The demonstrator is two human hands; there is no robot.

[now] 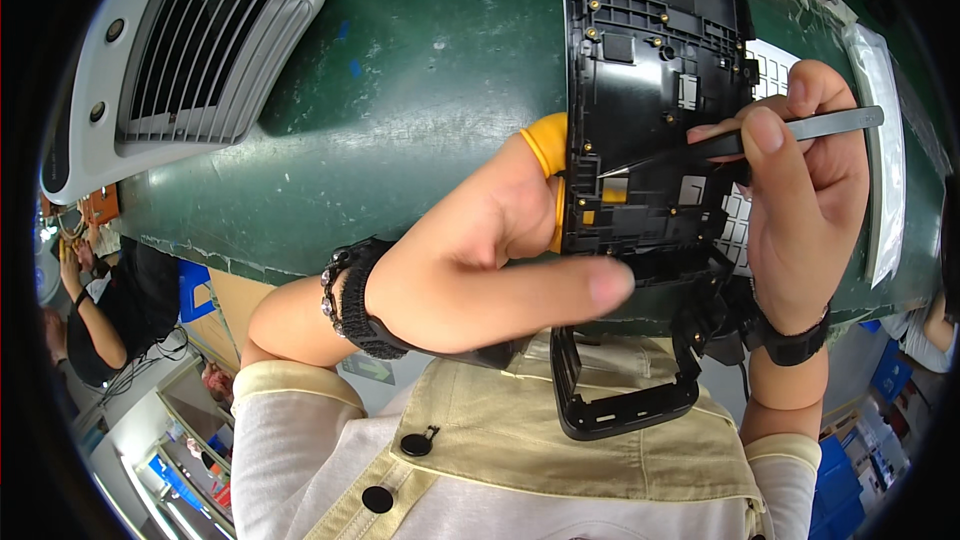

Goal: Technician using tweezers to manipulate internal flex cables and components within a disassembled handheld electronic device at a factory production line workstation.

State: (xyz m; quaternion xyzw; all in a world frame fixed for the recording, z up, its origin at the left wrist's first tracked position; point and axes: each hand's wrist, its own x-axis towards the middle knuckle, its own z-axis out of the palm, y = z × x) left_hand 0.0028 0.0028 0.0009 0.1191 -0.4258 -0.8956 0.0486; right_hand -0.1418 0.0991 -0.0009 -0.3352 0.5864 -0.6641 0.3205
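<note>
A black plastic housing (640,105) with ribs, cutouts and several small brass inserts is held up before me. My left hand (480,250) grips its left edge; the thumb lies over the lower part, and fingers in yellow finger cots (546,144) reach behind it, yellow showing through the cutouts. In my right hand (800,190) is a pair of dark tweezers (720,147), pinched between thumb and fingers. Their fine tip points left, at the housing's lower left area; whether it touches cannot be made out. A black frame-shaped part (625,415) hangs at the housing's lower end.
On the green table (420,90) a white device with a slatted grille (200,55) stands at the far left. A white sheet with a printed grid (775,70) and clear plastic bags (880,160) lie at the right. Another person (110,290) is at the left edge.
</note>
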